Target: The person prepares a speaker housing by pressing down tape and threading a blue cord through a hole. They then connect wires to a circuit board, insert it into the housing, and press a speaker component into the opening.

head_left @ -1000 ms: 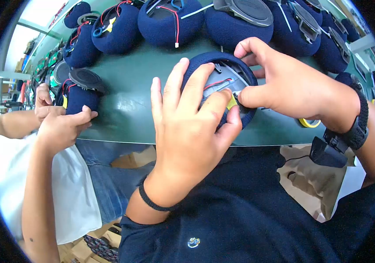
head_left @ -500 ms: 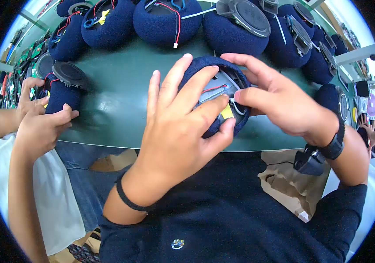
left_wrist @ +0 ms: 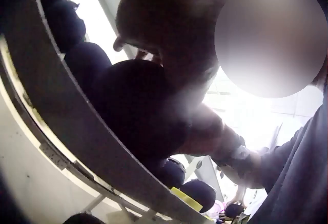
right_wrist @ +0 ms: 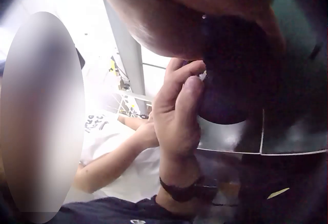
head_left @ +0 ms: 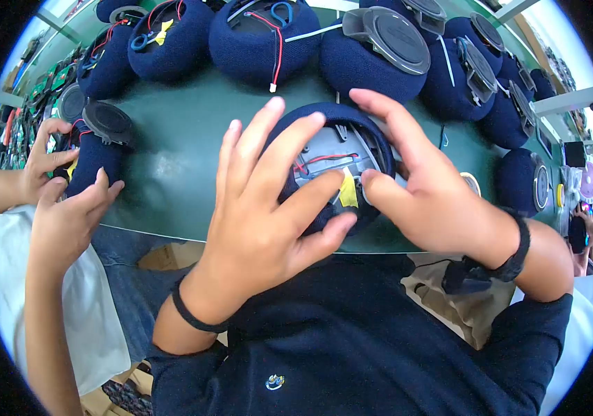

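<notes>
A round housing covered in navy knit fabric (head_left: 324, 114) stands before me on the green table, its open side facing up. Inside show a grey plastic plate (head_left: 328, 149), red wires and a strip of yellow tape (head_left: 348, 191). My left hand (head_left: 262, 201) lies spread over its left side, fingers long, with the index fingertip beside the tape. From the right, my right hand (head_left: 442, 187) grips the rim, thumb on the inside and fingers around the outer wall. In the left wrist view the housing (left_wrist: 133, 106) is a dark silhouette.
Several similar navy housings (head_left: 262, 52) line the back of the table, some carrying black speaker drivers (head_left: 398, 40). At the left another person's hands (head_left: 67, 201) hold a navy unit (head_left: 95, 163). A roll of yellow tape (head_left: 472, 184) lies behind my right hand.
The housing has come closer to me and a little left, both hands moving with it. My left index finger has stayed near the yellow tape. The head view has shifted.
</notes>
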A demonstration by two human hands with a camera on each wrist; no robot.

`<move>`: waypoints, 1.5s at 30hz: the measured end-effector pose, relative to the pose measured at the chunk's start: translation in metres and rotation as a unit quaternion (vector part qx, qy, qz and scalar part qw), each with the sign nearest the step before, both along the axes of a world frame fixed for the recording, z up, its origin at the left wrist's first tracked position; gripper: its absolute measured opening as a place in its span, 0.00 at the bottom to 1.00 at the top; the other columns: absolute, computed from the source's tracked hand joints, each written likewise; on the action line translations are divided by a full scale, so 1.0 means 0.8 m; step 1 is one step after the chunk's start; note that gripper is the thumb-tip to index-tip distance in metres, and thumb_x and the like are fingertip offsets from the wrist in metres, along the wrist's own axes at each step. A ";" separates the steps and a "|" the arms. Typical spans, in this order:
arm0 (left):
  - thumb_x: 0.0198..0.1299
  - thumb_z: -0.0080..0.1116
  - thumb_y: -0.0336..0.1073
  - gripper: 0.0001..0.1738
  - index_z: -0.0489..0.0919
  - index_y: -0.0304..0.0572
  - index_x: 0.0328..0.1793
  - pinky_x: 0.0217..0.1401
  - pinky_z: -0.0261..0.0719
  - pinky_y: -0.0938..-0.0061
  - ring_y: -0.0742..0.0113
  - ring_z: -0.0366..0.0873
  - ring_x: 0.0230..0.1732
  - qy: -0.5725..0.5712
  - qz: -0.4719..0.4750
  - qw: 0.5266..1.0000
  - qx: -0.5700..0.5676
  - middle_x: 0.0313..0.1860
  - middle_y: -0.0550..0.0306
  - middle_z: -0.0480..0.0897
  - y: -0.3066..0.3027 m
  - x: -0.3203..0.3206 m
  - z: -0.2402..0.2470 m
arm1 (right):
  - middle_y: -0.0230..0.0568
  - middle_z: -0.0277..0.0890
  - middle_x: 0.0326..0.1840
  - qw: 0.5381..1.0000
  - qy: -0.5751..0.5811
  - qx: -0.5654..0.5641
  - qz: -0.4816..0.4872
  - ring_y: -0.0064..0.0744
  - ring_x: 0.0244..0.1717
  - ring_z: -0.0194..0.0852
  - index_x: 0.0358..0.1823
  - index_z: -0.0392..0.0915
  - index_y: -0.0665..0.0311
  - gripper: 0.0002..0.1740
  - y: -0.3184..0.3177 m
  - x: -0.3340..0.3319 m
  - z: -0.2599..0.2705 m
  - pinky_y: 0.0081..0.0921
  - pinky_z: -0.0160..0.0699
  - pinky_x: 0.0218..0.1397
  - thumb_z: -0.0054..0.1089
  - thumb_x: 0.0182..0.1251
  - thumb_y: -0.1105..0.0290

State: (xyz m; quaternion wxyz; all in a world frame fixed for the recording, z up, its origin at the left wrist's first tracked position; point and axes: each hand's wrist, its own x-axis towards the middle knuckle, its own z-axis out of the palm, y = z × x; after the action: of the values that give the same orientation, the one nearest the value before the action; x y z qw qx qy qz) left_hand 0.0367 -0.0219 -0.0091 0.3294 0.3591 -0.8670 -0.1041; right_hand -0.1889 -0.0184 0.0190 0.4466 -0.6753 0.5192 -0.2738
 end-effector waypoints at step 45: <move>0.45 0.71 0.30 0.20 0.81 0.34 0.46 0.67 0.74 0.52 0.34 0.72 0.67 -0.066 -0.040 0.973 0.219 0.68 0.37 0.69 -0.008 0.027 0.062 | 0.43 0.75 0.57 0.940 0.198 -0.258 0.099 0.52 0.69 0.65 0.42 0.84 0.62 0.18 0.011 0.031 0.026 0.59 0.65 0.72 0.76 0.48 0.67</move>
State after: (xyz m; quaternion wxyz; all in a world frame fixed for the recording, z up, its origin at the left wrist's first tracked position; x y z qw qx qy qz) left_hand 0.0584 -0.0283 0.0408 0.1804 0.3932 -0.8568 -0.2804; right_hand -0.1638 -0.0098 0.0400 0.1701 -0.8561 0.4392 -0.2129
